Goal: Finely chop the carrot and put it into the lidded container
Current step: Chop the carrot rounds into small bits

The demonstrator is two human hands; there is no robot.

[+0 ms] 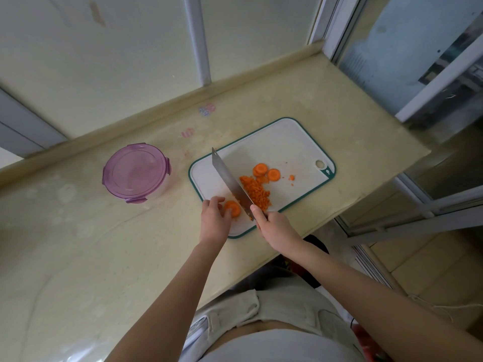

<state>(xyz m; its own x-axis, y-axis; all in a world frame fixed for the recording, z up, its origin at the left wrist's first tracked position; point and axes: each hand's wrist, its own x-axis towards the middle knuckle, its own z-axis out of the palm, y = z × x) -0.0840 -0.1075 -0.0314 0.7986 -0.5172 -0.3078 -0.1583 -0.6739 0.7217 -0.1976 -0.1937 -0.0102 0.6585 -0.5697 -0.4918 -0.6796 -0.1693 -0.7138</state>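
Carrot dice (255, 195) heaped by thick orange rounds (266, 172), another round (233, 208) pinched in left hand (214, 218), knife (230, 182) gripped in right hand (274, 226).

1. Left arm: bare, reaching from the near middle toward the far side, forearm slanting a little right.
2. Left hand (215, 215): knuckles up, fingers curled, tips gripping the carrot piece (233, 208).
3. Right arm: bare, coming in from the near right, slanting left.
4. Right hand (274, 226): fingers wrapped round the handle of the knife (230, 178) — one digit stretched forward.
5. The two hands sit near each other — right just beside left.
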